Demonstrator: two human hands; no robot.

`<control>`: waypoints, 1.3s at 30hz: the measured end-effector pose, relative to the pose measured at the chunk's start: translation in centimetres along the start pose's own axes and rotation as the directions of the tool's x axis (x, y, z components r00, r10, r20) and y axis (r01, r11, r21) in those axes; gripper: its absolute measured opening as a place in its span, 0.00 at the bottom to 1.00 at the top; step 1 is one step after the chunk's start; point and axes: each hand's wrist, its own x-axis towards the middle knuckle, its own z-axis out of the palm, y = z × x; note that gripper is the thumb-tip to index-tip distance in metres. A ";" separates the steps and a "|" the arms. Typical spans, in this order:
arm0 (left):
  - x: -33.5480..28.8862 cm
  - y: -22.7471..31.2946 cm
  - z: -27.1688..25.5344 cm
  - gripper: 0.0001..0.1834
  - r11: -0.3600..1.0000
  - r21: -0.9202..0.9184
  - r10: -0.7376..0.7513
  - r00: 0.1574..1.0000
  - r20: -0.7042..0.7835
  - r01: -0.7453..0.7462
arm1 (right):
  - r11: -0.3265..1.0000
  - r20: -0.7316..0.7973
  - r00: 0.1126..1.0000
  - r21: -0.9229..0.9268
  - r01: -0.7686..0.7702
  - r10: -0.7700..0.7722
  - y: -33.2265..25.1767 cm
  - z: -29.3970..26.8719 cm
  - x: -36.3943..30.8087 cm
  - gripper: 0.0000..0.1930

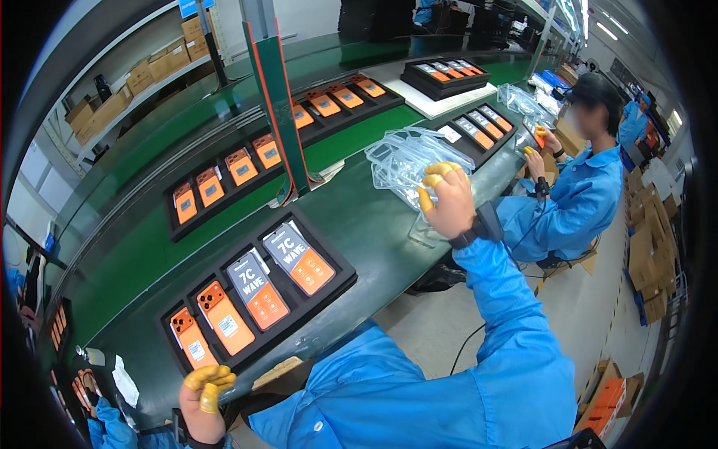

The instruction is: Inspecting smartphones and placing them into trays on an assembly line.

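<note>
My right hand, with yellow covers on its fingertips, reaches over a loose pile of clear plastic shells. Its thumb and fingers are bent and apart, and nothing shows between them. Close to the near left corner of a black foam tray is my left hand, also in yellow finger covers, fingers curled and thumb apart, seemingly holding nothing. In that tray lie two orange phones with camera bumps, at the left. Two more orange phones to their right have grey and orange printed screen films on them.
Further trays of orange phones line the green conveyor behind a green post. Stacked black trays stand on a white board. To the right a co-worker handles an orange phone. Another person's hand is at far left.
</note>
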 end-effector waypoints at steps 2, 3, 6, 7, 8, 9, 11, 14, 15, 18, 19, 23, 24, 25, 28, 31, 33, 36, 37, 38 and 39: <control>0.4 0.3 -1.2 0.20 0.999 0.018 0.052 0.999 -0.017 -0.052 | 0.997 0.002 0.999 0.053 0.052 -0.052 -1.8 -0.3 -0.9 0.07; 0.7 0.5 -1.6 0.20 0.998 0.039 0.052 0.998 -0.018 -0.052 | 0.990 -0.003 0.995 0.100 0.100 -0.101 -2.7 -0.3 -1.6 0.07; 1.3 0.7 -2.1 0.18 0.998 0.049 0.029 0.997 -0.067 -0.026 | 0.967 0.149 0.979 0.234 0.100 -0.138 -4.5 1.3 -4.5 0.09; 1.3 0.3 -2.5 0.17 0.998 0.068 0.023 0.995 -0.097 -0.016 | 0.975 0.227 0.962 0.198 0.105 -0.150 -4.7 2.5 -5.9 0.08; 1.4 -0.2 -2.8 0.16 0.996 0.086 0.016 0.992 -0.125 -0.005 | 0.987 0.366 0.922 0.140 0.076 -0.123 -4.7 3.6 -7.4 0.08; 1.6 -0.4 -3.0 0.16 0.996 0.086 0.016 0.992 -0.124 -0.005 | 0.996 0.494 0.865 0.077 0.053 -0.084 -5.0 4.0 -8.2 0.08; 1.9 -1.0 -3.4 0.14 0.991 0.129 -0.016 0.981 -0.193 0.041 | 0.998 0.542 0.839 0.066 -0.004 -0.033 -5.2 4.1 -9.2 0.09; 2.4 -2.0 -4.3 0.11 0.976 0.211 -0.008 0.971 -0.239 0.060 | 0.996 0.580 0.815 0.064 -0.065 0.016 -5.1 3.7 -9.2 0.11; 2.7 -2.4 -4.9 0.11 0.976 0.211 -0.007 0.971 -0.240 0.059 | 0.995 0.570 0.822 0.076 -0.066 0.011 -5.2 3.5 -9.0 0.12; 3.2 -3.4 -6.2 0.07 0.944 0.326 0.047 0.953 -0.299 0.056 | 0.992 0.566 0.822 0.061 -0.114 0.060 -5.5 3.1 -8.6 0.14; 3.3 -3.9 -6.7 0.07 0.944 0.325 0.047 0.953 -0.300 0.056 | 0.992 0.566 0.822 0.061 -0.112 0.058 -5.5 3.1 -8.4 0.14; 3.1 -4.8 -8.1 0.11 0.915 0.389 0.037 0.936 -0.349 0.109 | 0.991 0.508 0.860 0.093 -0.098 0.038 -6.5 3.1 -6.9 0.17; 3.1 -4.6 -8.1 0.14 0.899 0.407 -0.011 0.937 -0.350 0.163 | 0.994 0.498 0.867 0.090 -0.062 0.009 -6.7 3.1 -6.5 0.18; 3.0 -4.6 -7.8 0.14 0.899 0.406 -0.011 0.936 -0.353 0.164 | 0.994 0.499 0.867 0.092 -0.061 0.007 -6.8 3.3 -6.6 0.18; 2.2 -4.8 -6.5 0.14 0.909 0.406 0.054 0.939 -0.339 0.095 | 0.997 0.612 0.786 0.058 0.060 -0.083 -6.3 4.5 -7.3 0.17; 1.8 -4.4 -4.8 0.12 0.901 0.434 0.143 0.951 -0.276 -0.010 | 0.996 0.590 0.802 0.065 0.064 -0.090 -6.2 4.4 -7.1 0.15; 1.8 -3.4 -3.1 0.09 0.952 0.307 0.085 0.965 -0.249 -0.005 | 0.997 0.517 0.853 0.069 0.047 -0.075 -7.1 3.8 -6.4 0.14; 1.8 -3.0 -1.2 0.09 0.986 0.164 0.016 0.986 -0.169 0.012 | 0.983 0.207 0.970 0.159 0.094 -0.127 -8.2 2.4 -4.3 0.14; 1.9 -2.8 -0.5 0.08 0.992 0.123 -0.011 0.991 -0.132 0.027 | 0.981 0.210 0.968 0.168 0.100 -0.135 -8.7 2.1 -3.8 0.14; 2.3 -2.9 0.0 0.08 0.993 0.109 -0.036 0.996 -0.083 0.045 | 0.979 0.194 0.973 0.183 0.089 -0.125 -9.2 1.8 -3.4 0.14; 2.7 -3.0 0.7 0.08 0.993 0.097 -0.063 0.998 -0.027 0.065 | 0.978 0.179 0.978 0.195 0.072 -0.107 -9.4 1.5 -3.2 0.14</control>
